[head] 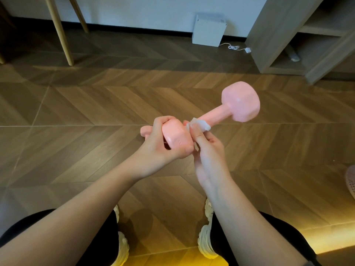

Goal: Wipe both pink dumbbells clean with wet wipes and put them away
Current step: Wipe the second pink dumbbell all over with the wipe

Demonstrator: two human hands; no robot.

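**Wipe on the handle, dumbbell held in both hands**

Far above and to the left of the left hand [163,148], I saw pale wooden furniture legs [59,29] standing on the herringbone floor [76,104]. Just past that hand's knuckles, on its left side, a rounded pink end poked out. I took it for the second pink dumbbell [144,130], lying on the floor, though the hand hid most of it.

The left hand was closed round the near head of the pink dumbbell [217,115], with fingers curled over the top and the thumb under the flat end face. From there the dumbbell sloped up and away to the right, and its far head hung in the air well beyond both hands.

Immediately right of the left hand, the wet wipe [200,124] was wrapped against the handle beside the near head. The right hand [209,150] pinched it there between thumb and fingertips, and the remaining fingers were blurred.

Well above the right hand, a white box [208,30] leaned on the wall with a white cable [234,48] trailing beside it. Further right stood a wooden shelf unit [307,35]. Low on the right of that hand, at the picture's edge, lay a pink slipper [350,181].
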